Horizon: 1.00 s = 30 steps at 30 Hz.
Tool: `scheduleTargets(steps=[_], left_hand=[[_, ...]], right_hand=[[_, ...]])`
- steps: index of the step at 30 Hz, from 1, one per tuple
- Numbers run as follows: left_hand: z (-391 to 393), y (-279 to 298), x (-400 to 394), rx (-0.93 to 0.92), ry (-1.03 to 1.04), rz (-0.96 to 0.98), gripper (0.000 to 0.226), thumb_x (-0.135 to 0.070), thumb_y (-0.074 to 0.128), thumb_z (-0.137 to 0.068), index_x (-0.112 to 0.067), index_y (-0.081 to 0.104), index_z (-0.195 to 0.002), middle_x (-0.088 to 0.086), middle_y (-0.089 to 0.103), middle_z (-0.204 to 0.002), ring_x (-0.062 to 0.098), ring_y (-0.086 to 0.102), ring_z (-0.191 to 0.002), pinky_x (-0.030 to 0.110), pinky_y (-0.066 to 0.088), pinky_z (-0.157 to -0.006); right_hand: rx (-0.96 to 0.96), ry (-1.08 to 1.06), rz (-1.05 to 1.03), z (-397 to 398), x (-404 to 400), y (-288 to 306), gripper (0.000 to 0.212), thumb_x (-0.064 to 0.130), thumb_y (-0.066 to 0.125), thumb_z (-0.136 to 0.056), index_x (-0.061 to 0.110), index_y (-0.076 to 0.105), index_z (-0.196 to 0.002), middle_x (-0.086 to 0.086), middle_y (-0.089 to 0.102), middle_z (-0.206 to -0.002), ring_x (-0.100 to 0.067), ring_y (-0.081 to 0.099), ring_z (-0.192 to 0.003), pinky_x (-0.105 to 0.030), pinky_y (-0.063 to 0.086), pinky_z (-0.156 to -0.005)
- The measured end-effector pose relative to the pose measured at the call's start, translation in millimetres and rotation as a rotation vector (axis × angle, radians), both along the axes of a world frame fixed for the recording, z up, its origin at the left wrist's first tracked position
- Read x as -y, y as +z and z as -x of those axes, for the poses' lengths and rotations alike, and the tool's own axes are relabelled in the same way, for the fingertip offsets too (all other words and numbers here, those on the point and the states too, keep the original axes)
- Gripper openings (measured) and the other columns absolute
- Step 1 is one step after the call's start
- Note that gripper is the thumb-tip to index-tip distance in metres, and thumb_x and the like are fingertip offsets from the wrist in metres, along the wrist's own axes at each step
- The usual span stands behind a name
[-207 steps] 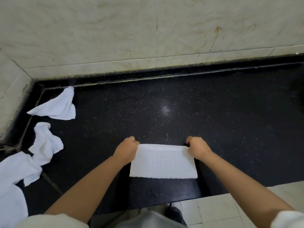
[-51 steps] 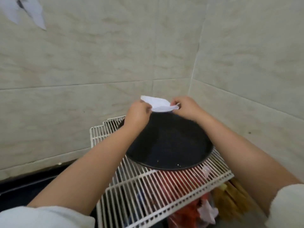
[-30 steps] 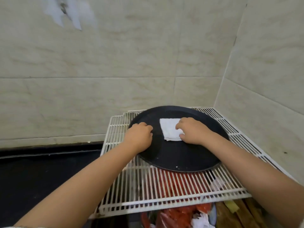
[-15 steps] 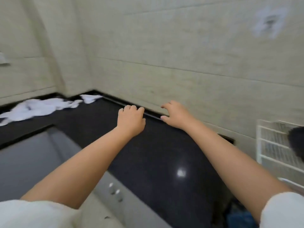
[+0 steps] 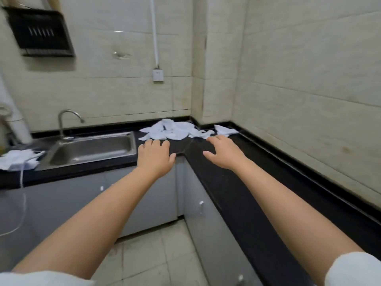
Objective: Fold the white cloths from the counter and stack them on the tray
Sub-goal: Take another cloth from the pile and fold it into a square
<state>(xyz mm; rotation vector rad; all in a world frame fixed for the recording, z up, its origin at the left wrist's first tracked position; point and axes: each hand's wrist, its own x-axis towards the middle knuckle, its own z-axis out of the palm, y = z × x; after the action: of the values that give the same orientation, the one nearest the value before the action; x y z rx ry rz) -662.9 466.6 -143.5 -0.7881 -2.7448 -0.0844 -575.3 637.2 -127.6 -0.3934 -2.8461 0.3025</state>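
At nine o'clock, a second heap of white stuff (image 5: 17, 161) on the dark surface (image 5: 233, 188) beside the steel sink (image 5: 90, 148), too blurred to call cloth or paper. Toward ten o'clock, the tap (image 5: 68, 120) arching over the basin. Near centre, left hand (image 5: 154, 156) stretched forward, palm down, fingers (image 5: 153, 143) straight and loosely spread, holding nothing, seemingly hovering above the inner corner of the surface. At twelve o'clock, the pile of white cloths (image 5: 173, 131), crumpled and overlapping, pushed into the far corner against the tiled wall, one separate piece (image 5: 224, 130) lying just to its right; probably dumped there unsorted, out of the sink's way. Just right of centre, right hand (image 5: 223, 153) likewise extended, fingers wide and empty, tips near the pile's edge but apart from it. Both arms out together, likely so as to pick one cloth and spread it flat by two corners. Tray not in view. Judged: between cloths, reaching for the next.
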Motion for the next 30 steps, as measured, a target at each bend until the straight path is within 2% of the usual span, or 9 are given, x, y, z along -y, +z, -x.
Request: scheduleTargets(steps=[14,22,26,30], left_hand=[[320,-25,-45,0.081,0.151,0.038,0.045,-0.040,0.038,-0.094,-0.011,0.042,-0.128,0.013,0.048,-0.133,0.031,0.039,-0.126,0.042,0.035,-0.101],[512,-83,-62,0.172,0.121,0.044,0.045,-0.040,0.038,-0.095,-0.013,0.041,-0.130,0.011,0.047,-0.133,0.029,0.038,-0.127,0.040,0.034,-0.103],[621,-121,-80,0.280,0.068,0.074,0.041,-0.036,0.040,-0.094,-0.011,0.044,-0.126,0.012,0.049,-0.129,0.029,0.040,-0.125,0.040,0.036,-0.100],[692,-169,-103,0.422,0.025,0.091,0.039,-0.034,0.043,-0.093,-0.010,0.048,-0.123,0.012,0.051,-0.126,0.029,0.044,-0.121,0.040,0.038,-0.097]], right_hand=[[0.116,0.121,0.070,346,-80,-29,0.047,0.033,0.048,-0.090,0.011,0.043,-0.131,-0.014,0.048,-0.134,-0.031,0.043,-0.124,-0.045,0.041,-0.100],[0.223,0.114,0.092,536,-97,-97,0.046,0.031,0.046,-0.092,0.012,0.042,-0.133,-0.012,0.045,-0.137,-0.029,0.041,-0.126,-0.042,0.040,-0.102],[0.310,0.062,0.156,636,-104,-134,0.046,0.029,0.046,-0.092,0.012,0.041,-0.134,-0.013,0.046,-0.136,-0.029,0.043,-0.125,-0.040,0.040,-0.101],[0.427,0.052,0.196,705,-110,-178,0.046,0.026,0.045,-0.092,0.012,0.039,-0.136,-0.012,0.045,-0.138,-0.029,0.043,-0.126,-0.040,0.039,-0.103]])
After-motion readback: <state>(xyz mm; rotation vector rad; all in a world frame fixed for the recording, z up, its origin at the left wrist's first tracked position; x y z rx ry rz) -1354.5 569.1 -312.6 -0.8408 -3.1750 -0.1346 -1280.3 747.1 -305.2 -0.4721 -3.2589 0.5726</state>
